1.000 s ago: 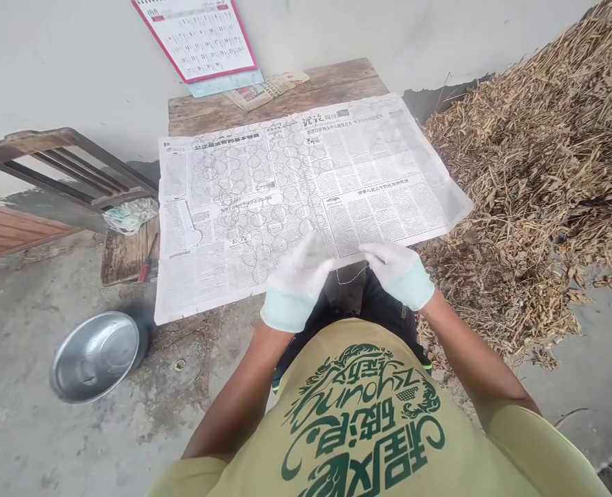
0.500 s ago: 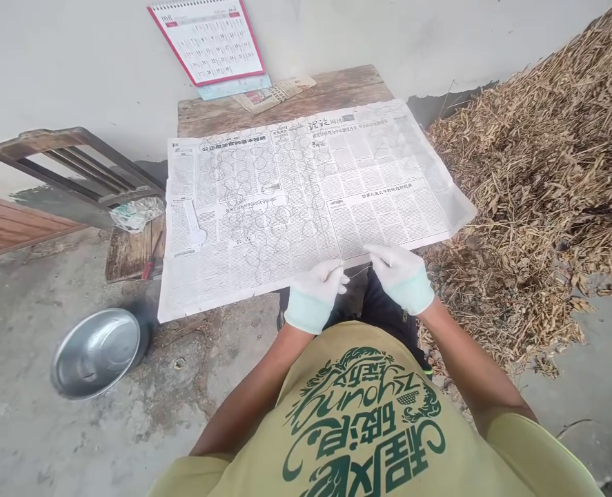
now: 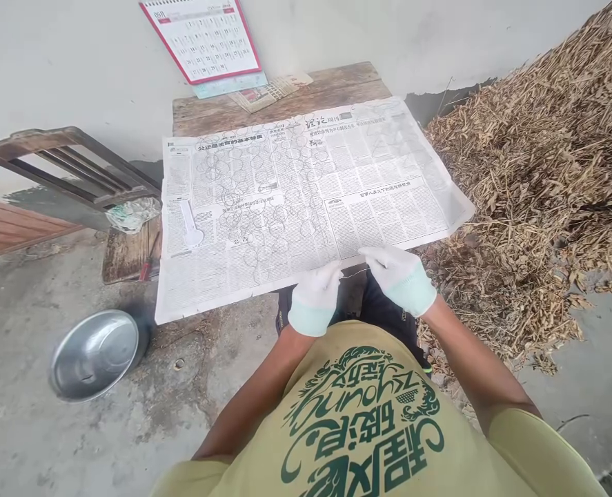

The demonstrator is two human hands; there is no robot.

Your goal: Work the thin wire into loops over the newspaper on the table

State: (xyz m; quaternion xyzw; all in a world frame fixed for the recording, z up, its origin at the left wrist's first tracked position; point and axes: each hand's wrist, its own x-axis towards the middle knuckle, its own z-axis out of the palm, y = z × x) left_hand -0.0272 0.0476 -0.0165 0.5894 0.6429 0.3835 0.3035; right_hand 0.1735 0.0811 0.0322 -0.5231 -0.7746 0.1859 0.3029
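Note:
Both my hands wear white knit gloves with mint cuffs. At the near edge of the newspaper (image 3: 192, 283), my left hand (image 3: 314, 295) is closed, its fingertips pinching a thin wire (image 3: 354, 273). The wire spans the small gap to my right hand (image 3: 395, 275), whose fingers are pressed together on its other end. Thin dark wire loops (image 3: 264, 221), linked in rows, lie spread over the left and middle of the newspaper. A white spoon-shaped thing (image 3: 194, 231) lies on the sheet's left side.
Under the newspaper stands a wooden table (image 3: 347, 79), with a desk calendar (image 3: 205, 41) at its back. A wooden chair (image 3: 72, 166) holds crumpled plastic (image 3: 132, 215) and a red-handled tool (image 3: 146, 268). Left on the floor is a metal basin (image 3: 96, 355); dry stalks (image 3: 533, 207) are heaped right.
My left hand has turned slightly, and its fingers now look more closed together. The wire still stretches between both hands. The whole view has shifted a little.

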